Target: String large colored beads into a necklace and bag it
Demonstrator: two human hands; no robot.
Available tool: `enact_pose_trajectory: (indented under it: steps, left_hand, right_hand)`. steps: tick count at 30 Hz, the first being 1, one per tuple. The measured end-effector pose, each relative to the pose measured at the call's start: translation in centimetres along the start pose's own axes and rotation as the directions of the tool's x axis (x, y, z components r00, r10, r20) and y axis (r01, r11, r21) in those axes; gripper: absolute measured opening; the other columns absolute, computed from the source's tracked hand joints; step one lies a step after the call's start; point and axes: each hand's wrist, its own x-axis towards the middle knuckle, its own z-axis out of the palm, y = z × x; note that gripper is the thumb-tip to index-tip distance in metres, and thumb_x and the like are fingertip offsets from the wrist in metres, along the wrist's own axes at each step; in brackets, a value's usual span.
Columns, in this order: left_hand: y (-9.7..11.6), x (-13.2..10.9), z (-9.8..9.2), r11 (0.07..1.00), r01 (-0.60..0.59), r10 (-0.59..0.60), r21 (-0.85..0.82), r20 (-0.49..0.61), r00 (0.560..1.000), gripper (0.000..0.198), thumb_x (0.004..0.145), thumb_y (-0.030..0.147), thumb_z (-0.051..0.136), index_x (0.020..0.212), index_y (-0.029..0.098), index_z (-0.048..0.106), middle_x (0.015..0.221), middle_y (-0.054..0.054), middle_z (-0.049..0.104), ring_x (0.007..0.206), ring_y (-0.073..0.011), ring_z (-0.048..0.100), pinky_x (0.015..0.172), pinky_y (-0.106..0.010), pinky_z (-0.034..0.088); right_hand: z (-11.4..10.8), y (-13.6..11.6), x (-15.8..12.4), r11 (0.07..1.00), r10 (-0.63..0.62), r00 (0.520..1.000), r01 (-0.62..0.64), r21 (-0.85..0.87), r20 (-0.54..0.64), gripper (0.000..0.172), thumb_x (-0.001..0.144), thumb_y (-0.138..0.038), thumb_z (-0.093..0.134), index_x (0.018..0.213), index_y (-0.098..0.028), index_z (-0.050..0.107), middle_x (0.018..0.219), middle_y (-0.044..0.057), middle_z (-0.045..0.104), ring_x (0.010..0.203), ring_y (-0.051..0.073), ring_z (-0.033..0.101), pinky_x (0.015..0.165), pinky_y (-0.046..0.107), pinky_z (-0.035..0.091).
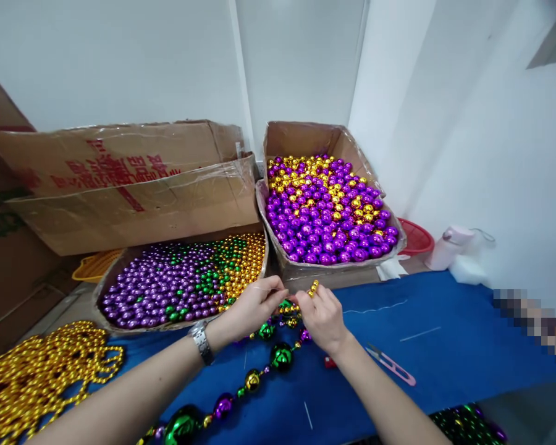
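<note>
My left hand (258,303), with a watch (201,342) on its wrist, is closed in a pinch; what lies between its fingertips is too fine to make out. Close beside it, my right hand (324,318) grips a short string of gold beads (314,288), which pokes up past the thumb. Under both hands hangs a bead necklace (252,380) of large green, gold and purple balls with small beads between, running down toward me over the blue cloth (352,402). Partly hidden by the hands is the necklace's far end.
One carton (285,247) holds loose purple and gold balls, another (99,303) smaller purple, green and gold beads. Gold bead strands (41,377) are heaped at left. Pink thread snips (391,364) lie right of my right forearm. A red basket (414,237) and pale bottle (449,247) stand behind.
</note>
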Motion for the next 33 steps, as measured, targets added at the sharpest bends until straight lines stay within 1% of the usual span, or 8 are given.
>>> enact_pose_trajectory:
  steps: [5,8,10,14,17,22,29,33]
  left_hand:
    - [0.2,0.4,-0.2,0.999,0.022,-0.018,-0.046,0.078,0.997,0.024,0.086,0.031,0.049,0.069,0.014,0.050,0.064,0.002,0.047,0.061,-0.0105,0.041,0.056,-0.023,0.032]
    - [0.4,0.0,-0.1,0.990,0.032,-0.026,-0.139,0.048,0.998,0.024,0.086,0.032,0.049,0.070,0.014,0.049,0.064,0.003,0.044,0.060,-0.0099,0.038,0.055,-0.023,0.030]
    - [0.4,-0.4,-0.1,0.974,0.026,-0.030,-0.226,-0.015,0.999,0.024,0.087,0.033,0.047,0.072,0.014,0.049,0.066,0.003,0.044,0.061,-0.0101,0.039,0.056,-0.023,0.031]
    - [0.1,-1.1,-0.1,0.942,-0.032,-0.006,-0.333,-0.114,0.994,0.026,0.089,0.037,0.046,0.076,0.014,0.049,0.071,0.001,0.050,0.068,-0.0116,0.044,0.062,-0.024,0.036]
    - [0.1,-1.5,0.2,0.937,-0.043,0.004,-0.347,-0.113,0.994,0.028,0.090,0.039,0.045,0.078,0.014,0.049,0.072,0.000,0.051,0.068,-0.0119,0.045,0.063,-0.024,0.037]
    - [0.3,-1.9,1.0,0.963,-0.081,0.058,-0.257,-0.095,0.994,0.026,0.090,0.036,0.046,0.076,0.014,0.051,0.071,0.000,0.051,0.069,-0.0117,0.045,0.064,-0.024,0.037]
    - [0.1,-3.4,1.9,0.972,-0.181,0.179,-0.148,-0.030,0.983,0.026,0.093,0.033,0.040,0.079,0.014,0.051,0.077,-0.001,0.052,0.071,-0.0112,0.046,0.067,-0.024,0.038]
    - [-0.3,-4.1,2.2,0.977,-0.193,0.189,-0.096,-0.051,0.981,0.023,0.093,0.030,0.041,0.080,0.014,0.052,0.076,-0.001,0.050,0.071,-0.0114,0.045,0.067,-0.024,0.036]
  right_hand:
    - [0.2,-0.5,0.2,0.999,0.002,0.998,-0.005,-0.048,-0.063,0.004,0.086,-0.019,0.056,0.084,-0.021,0.059,0.058,0.002,0.053,0.061,0.018,0.045,0.058,0.034,0.027]
    - [-0.7,-1.3,-0.3,0.962,0.203,0.979,-0.201,0.185,0.009,0.008,0.087,-0.018,0.052,0.094,-0.020,0.057,0.071,0.004,0.061,0.072,0.020,0.052,0.062,0.033,0.037]
    - [-1.9,-1.9,-1.4,0.840,0.301,0.939,-0.344,0.419,0.167,0.026,0.089,-0.020,0.050,0.115,-0.020,0.051,0.095,0.006,0.065,0.084,0.019,0.056,0.073,0.032,0.044]
    - [-4.6,-2.8,-4.2,0.549,0.201,0.870,-0.481,0.684,0.450,0.055,0.091,-0.023,0.048,0.141,-0.031,0.025,0.115,0.004,0.061,0.070,0.012,0.059,0.070,0.028,0.050]
    - [-6.0,-2.8,-4.7,0.402,0.315,0.791,-0.611,0.682,0.524,0.043,0.092,-0.024,0.046,0.134,-0.032,0.038,0.104,0.001,0.064,0.061,0.010,0.058,0.061,0.025,0.049]
    - [-6.1,-2.5,-1.6,0.426,0.362,0.791,-0.611,0.667,0.494,0.017,0.092,-0.028,0.046,0.097,-0.025,0.063,0.088,0.002,0.062,0.082,0.015,0.058,0.074,0.028,0.044]
    - [-3.4,-4.2,1.3,-0.312,0.387,0.535,-0.690,0.653,0.751,0.030,0.088,-0.046,0.053,0.098,-0.020,0.064,0.077,0.001,0.059,0.075,0.013,0.054,0.070,0.024,0.043]
    - [-2.9,-5.0,1.8,-0.425,0.419,0.519,-0.613,0.666,0.745,0.025,0.082,-0.042,0.064,0.083,-0.017,0.062,0.076,-0.001,0.057,0.068,0.009,0.048,0.063,0.021,0.039]
